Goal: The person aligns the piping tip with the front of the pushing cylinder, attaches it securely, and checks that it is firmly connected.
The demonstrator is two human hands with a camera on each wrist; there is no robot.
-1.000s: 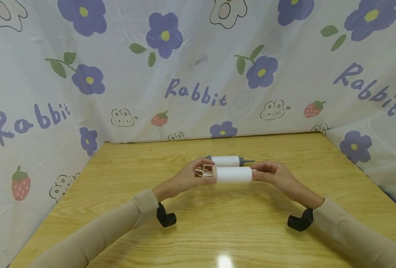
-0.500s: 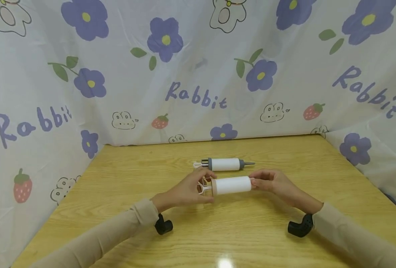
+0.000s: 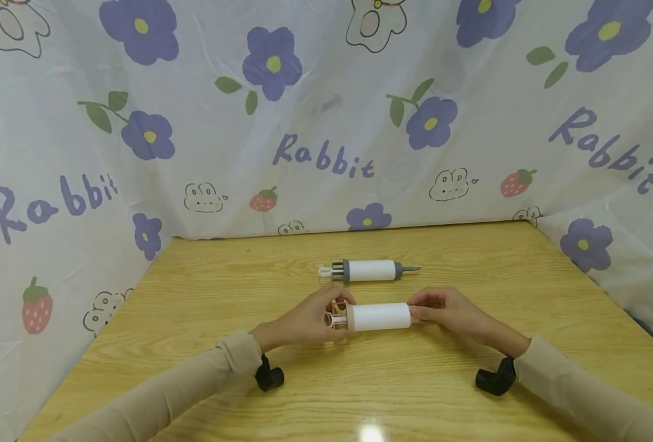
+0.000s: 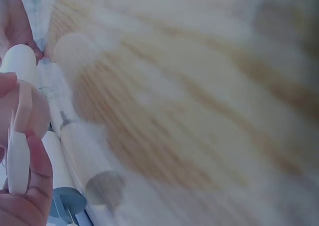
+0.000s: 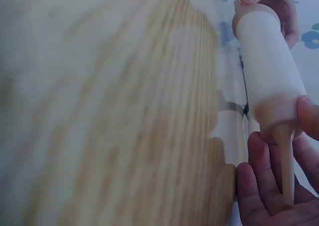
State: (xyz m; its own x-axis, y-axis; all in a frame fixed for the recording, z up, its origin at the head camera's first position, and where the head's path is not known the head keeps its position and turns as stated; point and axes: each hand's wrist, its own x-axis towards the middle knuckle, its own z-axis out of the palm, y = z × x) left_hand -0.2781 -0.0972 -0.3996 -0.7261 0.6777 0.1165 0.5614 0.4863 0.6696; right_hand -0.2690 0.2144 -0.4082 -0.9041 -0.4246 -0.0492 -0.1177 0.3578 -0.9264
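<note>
A large white-barrelled syringe (image 3: 382, 317) with pale pink end caps lies sideways between both hands, low over the wooden table. Whether it touches the tabletop I cannot tell. My left hand (image 3: 309, 317) grips its plunger end, thumb and fingers around the pink frame and white ring handle (image 4: 19, 161). At the other end, my right hand (image 3: 452, 316) pinches the pink cap, with the thin pink nozzle (image 5: 286, 169) pointing over the palm in the right wrist view. Just behind lies a second syringe (image 3: 371, 271), white with grey ends, its nozzle toward the right.
The glossy wood-grain table (image 3: 381, 393) reflects light near its front edge. A white curtain (image 3: 326, 110) printed with flowers and rabbits stands behind and along both sides. Black wrist cameras (image 3: 494, 377) are strapped to both forearms.
Both hands have lowered the pink-ended syringe toward me, away from the grey-ended one, which now shows whole. It tilted a little on the way and is now nearly level.
</note>
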